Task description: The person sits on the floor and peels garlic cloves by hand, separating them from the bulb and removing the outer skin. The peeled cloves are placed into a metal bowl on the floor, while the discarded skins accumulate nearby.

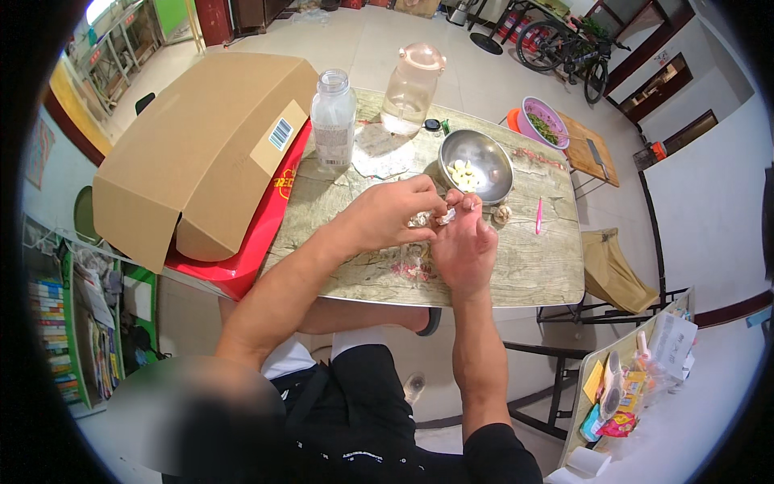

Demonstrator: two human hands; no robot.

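Together, both hands pinch one garlic clove [446, 216] above the counter [532, 274].
Left hand [395, 214] and right hand [463, 246] close fingertips on it, touching; just beyond them sits a steel bowl [492, 157] of peeled cloves [463, 175], a garlic bulb [501, 214] beside the right hand.

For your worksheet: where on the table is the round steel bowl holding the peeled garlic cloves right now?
In the head view, the round steel bowl sits on the marbled table, just beyond the person's right hand, right of the clear plastic bottle.
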